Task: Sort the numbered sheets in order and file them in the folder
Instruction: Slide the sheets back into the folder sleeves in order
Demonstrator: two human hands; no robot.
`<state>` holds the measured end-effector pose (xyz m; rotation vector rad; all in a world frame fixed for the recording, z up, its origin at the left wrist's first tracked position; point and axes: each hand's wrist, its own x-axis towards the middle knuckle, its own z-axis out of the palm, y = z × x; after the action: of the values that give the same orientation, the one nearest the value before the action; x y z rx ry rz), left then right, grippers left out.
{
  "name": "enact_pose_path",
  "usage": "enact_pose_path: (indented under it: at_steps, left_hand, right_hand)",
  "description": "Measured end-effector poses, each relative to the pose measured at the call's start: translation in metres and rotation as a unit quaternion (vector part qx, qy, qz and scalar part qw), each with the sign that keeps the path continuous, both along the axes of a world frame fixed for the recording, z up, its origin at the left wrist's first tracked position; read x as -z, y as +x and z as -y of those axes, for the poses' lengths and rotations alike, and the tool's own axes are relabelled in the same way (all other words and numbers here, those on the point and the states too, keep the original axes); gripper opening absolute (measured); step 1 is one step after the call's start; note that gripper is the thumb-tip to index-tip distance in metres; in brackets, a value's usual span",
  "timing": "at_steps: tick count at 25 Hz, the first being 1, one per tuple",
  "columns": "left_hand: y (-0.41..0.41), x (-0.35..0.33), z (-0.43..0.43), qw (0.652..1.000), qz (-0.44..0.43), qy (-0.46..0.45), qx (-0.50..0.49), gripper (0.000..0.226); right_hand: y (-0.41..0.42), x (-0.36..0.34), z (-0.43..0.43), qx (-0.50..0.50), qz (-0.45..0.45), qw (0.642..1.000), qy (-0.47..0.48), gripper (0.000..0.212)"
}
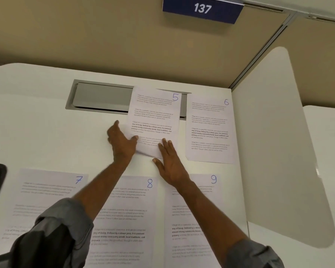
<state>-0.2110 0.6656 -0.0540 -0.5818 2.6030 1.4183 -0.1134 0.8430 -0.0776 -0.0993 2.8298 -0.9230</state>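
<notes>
A white worktop (pixel 37 122) is seen from above, with a person's two bare forearms reaching forward from rolled grey sleeves. Five printed sheets lie on it, each with a blue handwritten number. Sheet 5 (pixel 155 113) is at the far centre, its top edge overlapping a grey metal hatch (pixel 103 96) set into the worktop. Sheet 6 (pixel 209 130) lies just beside it to the right. Nearer the person, sheet 7 (pixel 46 198), sheet 8 (pixel 124 219) and sheet 9 (pixel 190 229) form a row, partly covered by the arms. Both hands are on the lower end of sheet 5, which looks slightly lifted. The left hand (pixel 122 146) is at its left edge, grip apart, with its thumb on the paper. The right hand (pixel 170 167) presses flat, fingers straight, grip apart. A blue sign (pixel 202 9) reading 137 hangs on the beige wall behind.
</notes>
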Motion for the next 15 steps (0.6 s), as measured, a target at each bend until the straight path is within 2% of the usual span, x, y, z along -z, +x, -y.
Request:
enact_pose_path:
  at_steps: [3,5,7,10,12,15]
  left_hand:
    - [0.0,-0.012,-0.003,0.999,0.01,0.033,-0.031,0.081]
    - [0.004,-0.015,-0.002,0.995,0.012,0.089,-0.032,0.061]
    - [0.01,-0.019,0.002,0.994,-0.008,0.108,-0.01,0.041]
    - [0.024,-0.031,0.011,0.986,-0.029,0.161,0.015,0.031]
    - [0.036,-0.038,0.021,0.98,-0.035,0.197,0.019,0.029]
    - [0.058,-0.048,0.038,0.969,-0.03,0.243,0.018,0.032]
  right_hand:
    - [0.0,0.002,-0.004,-0.002,0.0,1.0,-0.012,0.077]
    - [-0.002,-0.001,-0.004,0.018,0.014,0.999,-0.039,0.067]
    - [-0.005,-0.006,-0.006,0.073,0.006,0.994,-0.081,0.066]
    - [-0.011,-0.014,-0.021,0.175,-0.043,0.978,-0.106,0.066]
    - [-0.018,-0.032,-0.032,0.237,-0.006,0.952,-0.193,0.072]
    - [-0.023,-0.066,-0.042,0.277,0.092,0.876,-0.383,0.077]
